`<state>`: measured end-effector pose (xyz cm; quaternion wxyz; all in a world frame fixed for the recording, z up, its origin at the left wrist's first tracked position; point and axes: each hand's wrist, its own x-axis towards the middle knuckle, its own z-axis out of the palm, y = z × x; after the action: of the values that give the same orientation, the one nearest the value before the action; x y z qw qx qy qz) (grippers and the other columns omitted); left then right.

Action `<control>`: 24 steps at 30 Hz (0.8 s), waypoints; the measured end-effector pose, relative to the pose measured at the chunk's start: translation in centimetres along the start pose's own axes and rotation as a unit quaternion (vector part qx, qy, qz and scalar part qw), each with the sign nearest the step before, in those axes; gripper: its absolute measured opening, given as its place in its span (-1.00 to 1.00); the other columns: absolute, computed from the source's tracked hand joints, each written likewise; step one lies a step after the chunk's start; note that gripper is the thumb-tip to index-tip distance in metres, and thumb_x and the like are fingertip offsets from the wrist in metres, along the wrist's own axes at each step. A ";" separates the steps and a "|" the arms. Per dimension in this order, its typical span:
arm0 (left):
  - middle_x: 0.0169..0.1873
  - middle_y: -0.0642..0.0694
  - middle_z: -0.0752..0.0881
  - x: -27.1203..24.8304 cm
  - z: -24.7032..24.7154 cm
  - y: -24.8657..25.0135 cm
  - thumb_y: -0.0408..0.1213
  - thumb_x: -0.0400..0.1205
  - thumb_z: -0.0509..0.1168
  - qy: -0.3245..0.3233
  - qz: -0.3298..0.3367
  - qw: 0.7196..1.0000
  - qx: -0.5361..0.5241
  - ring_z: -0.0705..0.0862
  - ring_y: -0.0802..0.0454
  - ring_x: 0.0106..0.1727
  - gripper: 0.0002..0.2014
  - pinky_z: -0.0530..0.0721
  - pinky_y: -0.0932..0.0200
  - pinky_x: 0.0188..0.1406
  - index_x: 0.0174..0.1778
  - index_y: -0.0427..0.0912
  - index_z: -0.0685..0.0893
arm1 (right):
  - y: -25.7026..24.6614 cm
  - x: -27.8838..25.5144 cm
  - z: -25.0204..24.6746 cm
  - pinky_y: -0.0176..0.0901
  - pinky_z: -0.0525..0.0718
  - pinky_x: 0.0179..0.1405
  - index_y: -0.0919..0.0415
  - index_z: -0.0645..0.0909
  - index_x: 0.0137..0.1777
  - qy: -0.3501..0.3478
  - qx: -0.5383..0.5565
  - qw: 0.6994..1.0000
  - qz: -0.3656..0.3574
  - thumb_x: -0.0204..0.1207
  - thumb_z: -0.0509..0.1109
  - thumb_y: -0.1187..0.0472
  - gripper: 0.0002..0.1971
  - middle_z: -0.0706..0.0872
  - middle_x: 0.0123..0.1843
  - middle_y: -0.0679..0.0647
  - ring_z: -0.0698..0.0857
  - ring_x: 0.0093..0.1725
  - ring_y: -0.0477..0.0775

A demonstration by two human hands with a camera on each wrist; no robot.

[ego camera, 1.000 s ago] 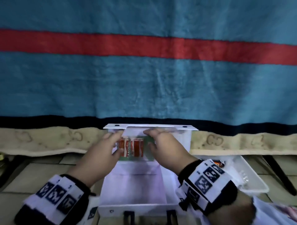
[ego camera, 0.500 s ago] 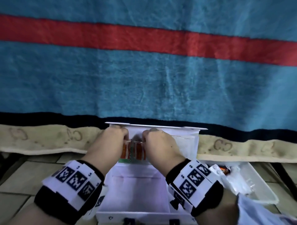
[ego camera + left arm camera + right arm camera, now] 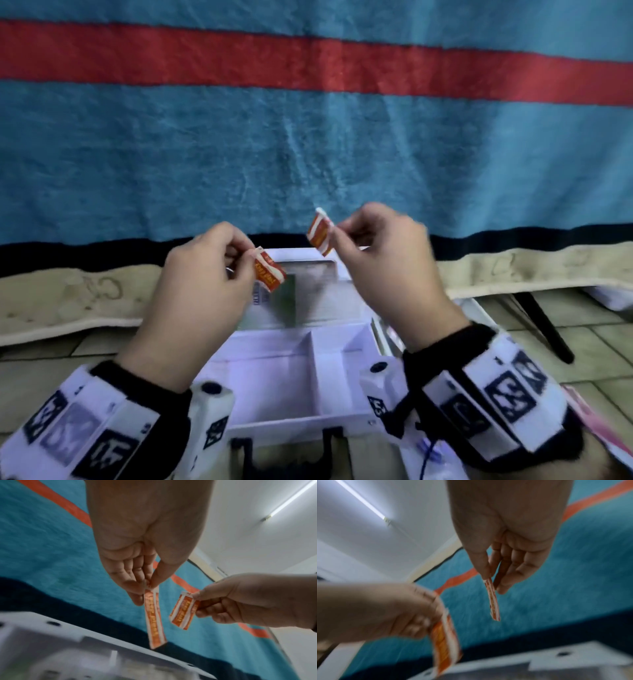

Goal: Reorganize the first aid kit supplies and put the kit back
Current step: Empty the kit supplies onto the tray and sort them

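**Two plaster strips held above the open kit**

A blue blanket (image 3: 308, 154) with a red stripe fills the background. One orange-and-white plaster strip (image 3: 269, 270) is pinched by the left hand (image 3: 202, 291); a second strip (image 3: 320, 233) is pinched by the right hand (image 3: 387, 267). Both are held apart above the open white first aid kit (image 3: 291, 370).

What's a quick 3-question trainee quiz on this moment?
1. True or false: each hand pinches its own orange strip.
2. Which strip sits higher in the head view? A) left hand's B) right hand's
3. Fill in: the white kit below the hands is ____.

Key:
1. True: left hand pinches left strip; right hand pinches right strip.
2. B
3. Open: kit.
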<state>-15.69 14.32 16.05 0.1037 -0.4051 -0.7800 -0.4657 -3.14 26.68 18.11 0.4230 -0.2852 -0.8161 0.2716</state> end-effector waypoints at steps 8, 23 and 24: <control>-0.40 0.01 0.73 -6.4 6.0 6.5 -0.35 0.50 0.43 -0.198 0.010 0.974 -0.113 0.73 0.18 -0.36 -0.80 0.66 0.23 -0.34 -0.33 -0.02 0.56 | 4.9 -9.1 -17.4 -0.40 0.68 -0.48 0.19 0.70 -0.43 0.138 0.148 0.965 0.167 -0.09 0.62 -0.16 -0.58 0.81 -0.40 0.14 0.75 -0.47 -0.04; -0.39 0.04 0.60 -13.0 12.8 12.3 -0.25 0.54 0.39 -0.368 0.123 0.917 -0.092 0.57 0.17 -0.30 -0.80 0.47 0.38 -0.37 -0.34 -0.03 0.51 | 17.0 -24.7 -16.9 -0.45 0.48 -0.51 0.15 0.61 -0.46 0.162 -0.116 0.878 0.436 0.28 0.59 0.24 -0.79 0.68 -0.54 0.00 0.59 -0.54 -0.15; -0.43 0.02 0.61 -13.3 13.0 12.5 -0.23 0.55 0.37 -0.378 0.109 0.914 -0.099 0.56 0.17 -0.37 -0.81 0.45 0.38 -0.42 -0.33 -0.03 0.51 | 16.7 -24.6 -16.6 -0.44 0.46 -0.50 0.10 0.60 -0.43 0.142 -0.153 0.883 0.421 0.30 0.57 0.22 -0.80 0.65 -0.51 -0.06 0.59 -0.49 -0.17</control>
<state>4.87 20.72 9.84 -0.1892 -0.6418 -0.6615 -0.3387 26.62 24.48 1.74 0.3315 -0.6987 -0.5816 0.2523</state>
